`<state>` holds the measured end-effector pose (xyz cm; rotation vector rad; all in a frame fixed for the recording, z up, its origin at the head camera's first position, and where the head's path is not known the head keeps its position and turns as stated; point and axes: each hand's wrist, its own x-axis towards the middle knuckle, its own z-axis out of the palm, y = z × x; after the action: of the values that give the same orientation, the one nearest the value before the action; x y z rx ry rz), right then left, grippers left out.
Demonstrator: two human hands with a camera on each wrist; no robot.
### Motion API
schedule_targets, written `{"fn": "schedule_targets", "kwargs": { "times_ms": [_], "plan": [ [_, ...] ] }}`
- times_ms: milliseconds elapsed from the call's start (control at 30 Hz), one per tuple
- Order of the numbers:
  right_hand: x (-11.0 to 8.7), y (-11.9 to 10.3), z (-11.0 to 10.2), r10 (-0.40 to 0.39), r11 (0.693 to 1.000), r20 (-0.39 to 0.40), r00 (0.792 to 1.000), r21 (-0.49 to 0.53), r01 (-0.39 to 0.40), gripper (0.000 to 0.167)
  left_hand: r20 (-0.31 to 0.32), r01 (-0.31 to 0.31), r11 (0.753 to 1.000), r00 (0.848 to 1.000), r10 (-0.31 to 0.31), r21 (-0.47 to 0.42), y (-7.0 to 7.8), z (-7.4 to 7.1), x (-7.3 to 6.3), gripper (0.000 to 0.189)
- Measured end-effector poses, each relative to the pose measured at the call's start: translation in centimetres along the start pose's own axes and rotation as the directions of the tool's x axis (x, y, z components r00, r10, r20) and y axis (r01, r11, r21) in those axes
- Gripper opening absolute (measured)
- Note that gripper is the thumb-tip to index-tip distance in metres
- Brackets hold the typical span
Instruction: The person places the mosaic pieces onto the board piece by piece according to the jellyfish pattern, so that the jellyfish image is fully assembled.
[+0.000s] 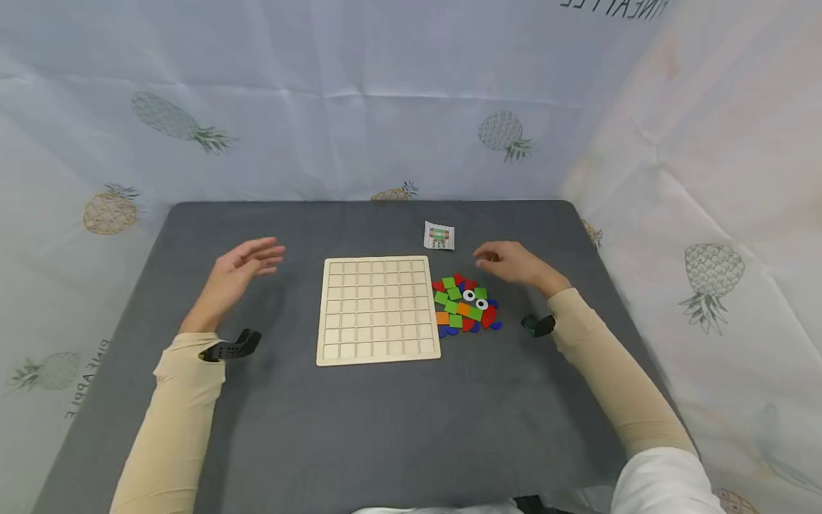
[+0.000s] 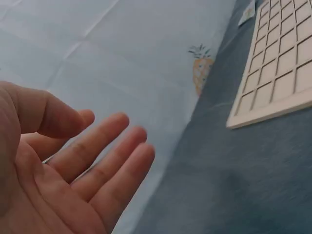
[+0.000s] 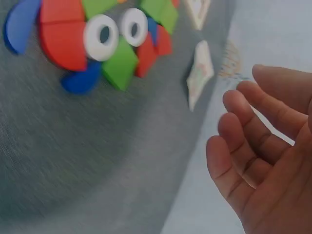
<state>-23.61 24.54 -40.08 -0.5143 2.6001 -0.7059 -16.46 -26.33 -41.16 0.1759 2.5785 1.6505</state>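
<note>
My left hand (image 1: 242, 265) hovers left of a pale wooden grid board (image 1: 379, 310), its fingers loosely extended and holding nothing. In the left wrist view the palm and fingers show bare, with a corner of the board beyond. On the right, my right hand (image 1: 514, 263) is raised above and beside a pile of flat coloured pieces, its fingers loosely curled around nothing. The pile has green squares (image 1: 452, 306), red quarter-round pieces (image 3: 63, 46), blue half-round pieces (image 3: 82, 80) and white rings (image 3: 101, 37). It lies against the board's right edge.
A small printed card (image 1: 439, 235) lies behind the pile, near the back of the grey table (image 1: 385, 428). Pineapple-print cloth (image 1: 359, 100) hangs behind the table and along its sides. Each wrist wears a dark strap (image 1: 231, 347).
</note>
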Motion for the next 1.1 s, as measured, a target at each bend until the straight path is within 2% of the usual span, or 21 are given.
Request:
{"fn": "schedule_targets", "kwargs": {
  "times_ms": [100, 200, 300, 333, 400, 500, 567, 667, 800, 900, 1100],
  "plan": [
    [0.9, 0.0, 1.1, -0.017, 1.0, 0.012, 1.0, 0.019, 0.017, 0.037, 0.017, -0.018, 0.988, 1.0, 0.021, -0.151, -1.7, 1.4, 0.0, 0.046],
    [2.1, -0.2, 2.1, -0.052, 0.998, 0.022, 0.998, 0.027, 0.051, 0.036, 0.035, -0.004, 0.945, 0.999, 0.016, -0.328, -3.1, 2.5, 0.2, 0.046],
    [3.2, -0.3, 3.4, -0.075, 0.997, 0.034, 0.997, 0.016, 0.074, 0.036, 0.051, 0.018, 0.906, 0.999, 0.005, -0.423, -4.2, 3.5, 0.5, 0.048],
    [3.5, -0.2, 3.9, -0.078, 0.997, 0.04, 0.996, 0.004, 0.078, 0.036, 0.049, 0.026, 0.909, 0.999, -0.005, -0.417, -4.5, 3.8, 0.5, 0.049],
    [4.0, 0.1, 4.7, -0.072, 0.997, 0.056, 0.996, -0.019, 0.073, 0.036, 0.036, 0.037, 0.936, 0.999, -0.026, -0.35, -5.1, 4.6, 0.7, 0.049],
    [4.2, 0.6, 5.7, -0.062, 0.996, 0.068, 0.996, -0.056, 0.066, 0.036, 0.024, 0.052, 0.986, 0.999, -0.048, -0.158, -5.8, 5.6, 0.8, 0.048],
    [4.2, 0.9, 6.0, -0.045, 0.996, 0.07, 0.997, -0.072, 0.05, 0.037, 0.048, 0.044, 0.999, 0.998, -0.043, -0.018, -6.1, 6.1, 1.0, 0.05],
    [4.1, 1.2, 6.0, -0.021, 0.996, 0.071, 0.997, -0.081, 0.027, 0.036, 0.137, -0.005, 0.986, 0.99, -0.017, 0.165, -6.4, 6.8, 1.2, 0.059],
    [4.0, 1.5, 5.7, -0.001, 0.997, 0.077, 0.997, -0.08, 0.008, 0.033, 0.242, -0.064, 0.936, 0.97, -0.023, 0.347, -6.2, 7.5, 1.4, 0.072],
    [4.1, 1.6, 5.6, 0.003, 0.997, 0.069, 0.998, -0.072, 0.002, 0.03, 0.275, -0.071, 0.916, 0.96, -0.045, 0.396, -5.9, 7.6, 1.5, 0.076],
    [5.0, 1.9, 5.5, 0.05, 0.998, 0.022, 0.999, -0.051, -0.049, 0.025, 0.317, -0.034, 0.918, 0.943, -0.101, 0.395, -4.7, 7.2, 2.7, 0.073]
  ]
}}
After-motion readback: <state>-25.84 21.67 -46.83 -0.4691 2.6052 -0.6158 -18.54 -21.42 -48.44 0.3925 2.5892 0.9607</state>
